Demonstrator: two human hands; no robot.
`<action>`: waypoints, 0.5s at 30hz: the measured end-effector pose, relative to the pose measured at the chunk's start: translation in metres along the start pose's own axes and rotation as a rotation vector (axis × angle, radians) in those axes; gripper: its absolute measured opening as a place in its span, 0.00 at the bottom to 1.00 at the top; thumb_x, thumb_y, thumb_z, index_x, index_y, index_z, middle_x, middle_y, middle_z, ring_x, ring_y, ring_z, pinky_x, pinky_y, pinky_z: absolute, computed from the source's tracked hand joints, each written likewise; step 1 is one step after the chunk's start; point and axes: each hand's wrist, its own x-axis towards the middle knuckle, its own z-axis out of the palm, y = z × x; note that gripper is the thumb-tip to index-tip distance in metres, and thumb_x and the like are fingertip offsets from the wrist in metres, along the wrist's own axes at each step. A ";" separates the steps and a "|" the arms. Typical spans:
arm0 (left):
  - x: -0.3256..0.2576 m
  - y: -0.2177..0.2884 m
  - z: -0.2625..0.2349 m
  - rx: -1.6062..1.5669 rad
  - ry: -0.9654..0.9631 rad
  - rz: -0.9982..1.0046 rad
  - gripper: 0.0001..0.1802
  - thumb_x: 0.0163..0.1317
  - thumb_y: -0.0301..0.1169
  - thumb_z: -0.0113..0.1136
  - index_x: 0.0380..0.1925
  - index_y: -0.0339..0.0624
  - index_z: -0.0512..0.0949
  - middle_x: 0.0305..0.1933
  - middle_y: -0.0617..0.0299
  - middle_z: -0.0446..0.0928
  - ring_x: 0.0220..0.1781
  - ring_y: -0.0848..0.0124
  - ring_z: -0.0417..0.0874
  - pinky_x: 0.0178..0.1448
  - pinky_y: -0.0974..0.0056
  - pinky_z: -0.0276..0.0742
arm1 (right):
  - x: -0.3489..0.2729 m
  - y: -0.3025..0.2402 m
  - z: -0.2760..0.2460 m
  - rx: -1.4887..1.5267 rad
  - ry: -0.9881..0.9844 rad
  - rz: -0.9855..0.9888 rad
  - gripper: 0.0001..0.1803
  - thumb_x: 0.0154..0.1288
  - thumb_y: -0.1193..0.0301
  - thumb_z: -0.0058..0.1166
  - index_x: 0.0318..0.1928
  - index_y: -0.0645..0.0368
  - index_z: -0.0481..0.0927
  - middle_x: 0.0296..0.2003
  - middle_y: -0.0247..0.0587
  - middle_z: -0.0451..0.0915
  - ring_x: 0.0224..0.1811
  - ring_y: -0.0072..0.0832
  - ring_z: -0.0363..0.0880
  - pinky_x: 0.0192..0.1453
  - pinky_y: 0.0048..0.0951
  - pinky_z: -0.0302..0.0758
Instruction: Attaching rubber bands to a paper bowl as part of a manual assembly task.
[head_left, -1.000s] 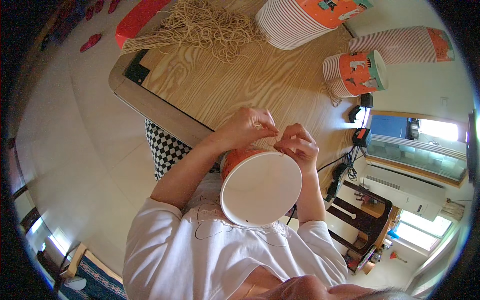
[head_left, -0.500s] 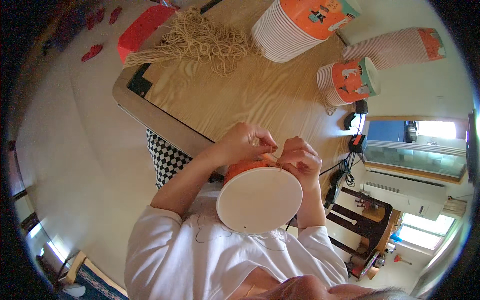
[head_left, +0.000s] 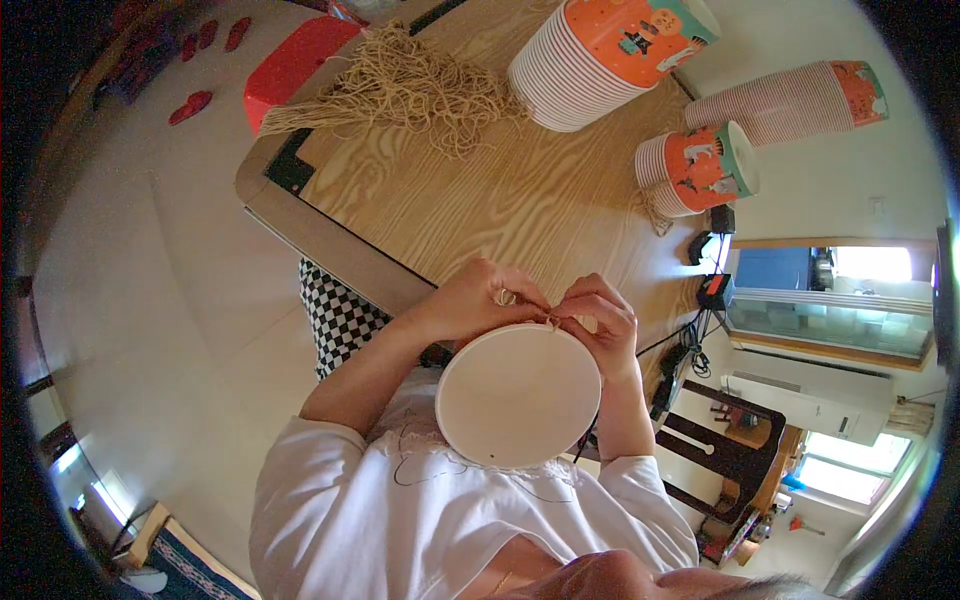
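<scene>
Pinching string point(head_left: 549, 320) at paper cup point(head_left: 518, 395) rim, both hands' grip closed, left hand point(head_left: 478, 300), right hand point(head_left: 598, 322).

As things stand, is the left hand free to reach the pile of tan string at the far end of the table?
Probably not at once: the left hand is pinching string at the rim of the paper bucket. The bare wooden table between it and the string pile holds nothing.

bare table point(head_left: 480, 215) ahead; cups point(head_left: 590, 60) beyond
</scene>
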 end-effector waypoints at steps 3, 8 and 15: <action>0.000 0.001 -0.001 0.007 -0.003 -0.017 0.11 0.53 0.31 0.62 0.36 0.40 0.81 0.34 0.56 0.82 0.37 0.69 0.82 0.44 0.66 0.75 | -0.001 0.000 0.001 0.010 0.002 0.017 0.08 0.47 0.77 0.64 0.31 0.59 0.81 0.30 0.39 0.77 0.34 0.32 0.76 0.37 0.29 0.73; 0.000 0.000 0.000 0.063 -0.006 -0.017 0.11 0.53 0.31 0.62 0.36 0.39 0.81 0.33 0.56 0.82 0.37 0.68 0.82 0.45 0.65 0.75 | 0.000 0.000 0.003 0.006 -0.013 0.016 0.08 0.47 0.77 0.64 0.31 0.59 0.81 0.30 0.38 0.77 0.35 0.32 0.76 0.37 0.29 0.73; 0.004 0.000 0.002 0.091 0.077 -0.125 0.09 0.53 0.32 0.62 0.33 0.40 0.81 0.31 0.57 0.82 0.35 0.70 0.82 0.42 0.65 0.75 | 0.000 0.003 0.009 0.001 -0.010 0.086 0.09 0.45 0.78 0.65 0.30 0.59 0.80 0.31 0.38 0.77 0.36 0.33 0.77 0.39 0.30 0.74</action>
